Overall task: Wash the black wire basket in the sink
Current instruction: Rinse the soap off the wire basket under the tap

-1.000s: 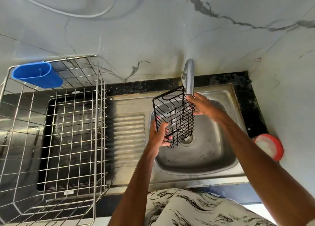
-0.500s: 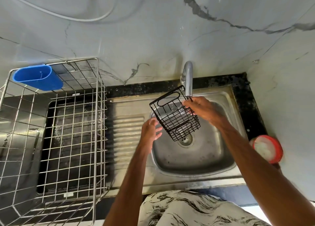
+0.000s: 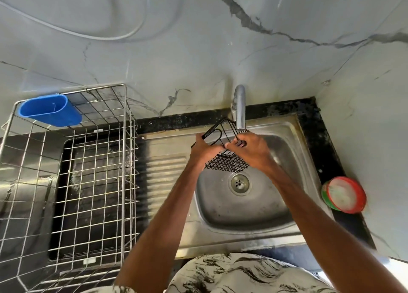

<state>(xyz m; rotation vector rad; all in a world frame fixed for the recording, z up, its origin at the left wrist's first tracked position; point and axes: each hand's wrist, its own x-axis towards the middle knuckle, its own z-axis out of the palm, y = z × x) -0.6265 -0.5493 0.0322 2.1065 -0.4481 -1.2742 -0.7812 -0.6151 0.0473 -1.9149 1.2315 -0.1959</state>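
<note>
Seemingly, basket (image 3: 227, 164) between 2 hands (image 3: 204, 152) (image 3: 250, 150)

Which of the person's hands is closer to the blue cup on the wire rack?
Left. The left hand grips the black basket on the side facing the blue cup; the right hand holds the basket's other side, below the tap, farther away.

**Surroundings on counter and wall**

A steel wire dish rack (image 3: 125, 151) stands at left, with a blue plastic holder (image 3: 49, 110) hanging at its far rim. A round red-rimmed tub (image 3: 343, 194) with pale contents sits on the black counter (image 3: 313, 129) at right. A white hose (image 3: 66, 30) loops across the veined marble wall (image 3: 198, 49).
</note>
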